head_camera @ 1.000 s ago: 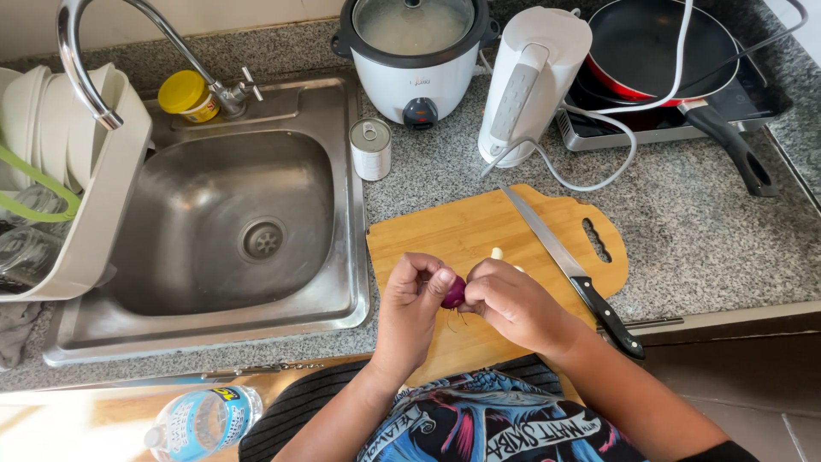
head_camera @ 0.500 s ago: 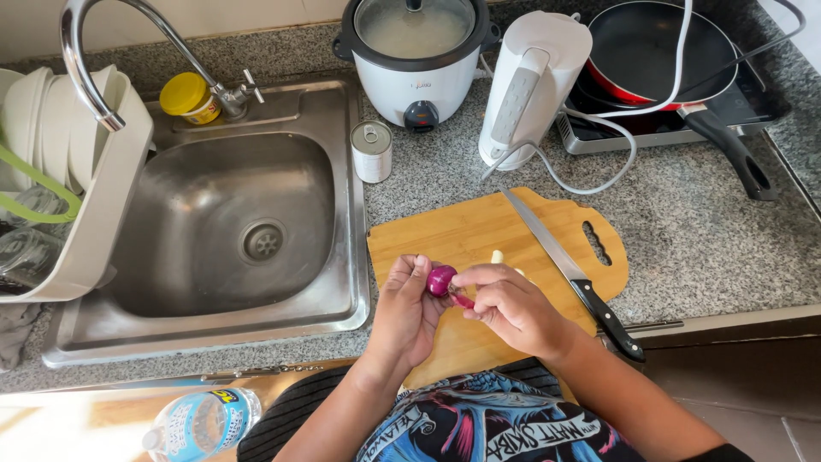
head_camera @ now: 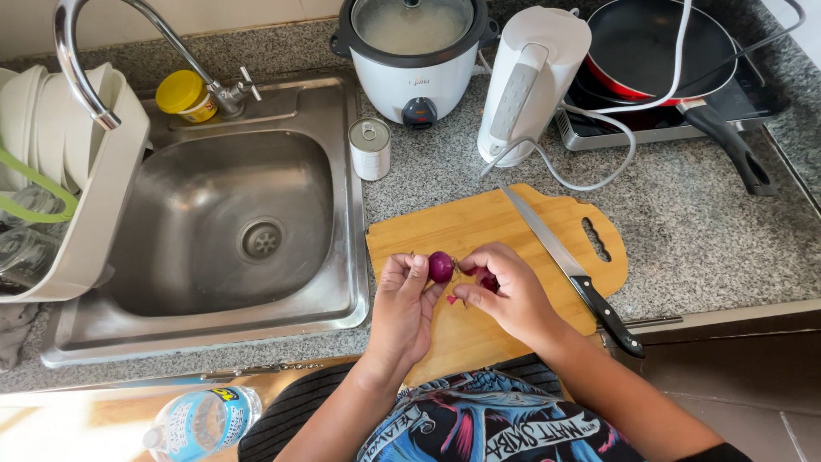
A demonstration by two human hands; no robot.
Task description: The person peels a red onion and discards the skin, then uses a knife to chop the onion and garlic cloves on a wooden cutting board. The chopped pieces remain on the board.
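Note:
My left hand holds a small purple shallot at its fingertips over the wooden cutting board. Right beside it, my right hand pinches a strip of purple skin that comes off the shallot. A small purple scrap lies on the board below the fingers. A long knife with a black handle rests diagonally on the board, just right of my right hand.
A steel sink with a tap lies left of the board. A small tin can, a rice cooker, a white kettle with its cord and a black pan on a stove stand behind. A dish rack is far left.
Both hands have shifted slightly left on the board. The shallot has come into plain view at the left fingertips, and the right hand has pulled skin away from it.

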